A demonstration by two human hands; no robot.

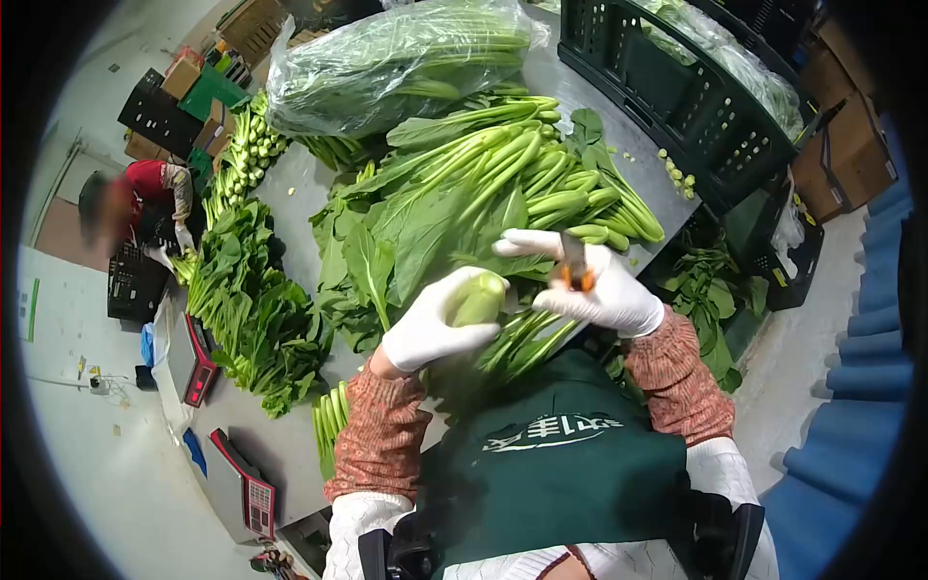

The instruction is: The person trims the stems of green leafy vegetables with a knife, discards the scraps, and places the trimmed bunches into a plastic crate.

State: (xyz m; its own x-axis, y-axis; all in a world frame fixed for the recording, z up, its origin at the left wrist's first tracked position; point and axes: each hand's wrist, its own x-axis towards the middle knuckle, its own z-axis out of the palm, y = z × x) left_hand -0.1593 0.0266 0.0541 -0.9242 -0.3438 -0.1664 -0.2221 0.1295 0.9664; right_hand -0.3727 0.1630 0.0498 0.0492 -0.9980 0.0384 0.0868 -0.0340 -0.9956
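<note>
My left hand (pixel 443 321), in a white glove, is closed around the base of a leafy green (pixel 478 299); its cut stem end points up and toward my right hand. My right hand (pixel 603 287), also gloved, grips a small knife (pixel 575 263) with an orange handle and a short blade, partly smeared by motion. Thumb and forefinger of that hand stick out to the left, a short gap from the stem. Just beyond both hands lies a big heap of leafy greens (pixel 454 193), thick pale stems to the right and leaves to the left.
Bagged greens (pixel 406 68) lie at the table's far end. A dark green crate (pixel 677 97) stands at right, leaves (pixel 710 290) below it. At left are more greens (pixel 256 300) and two scales (pixel 242 483). A co-worker (pixel 145 203) handles greens at far left.
</note>
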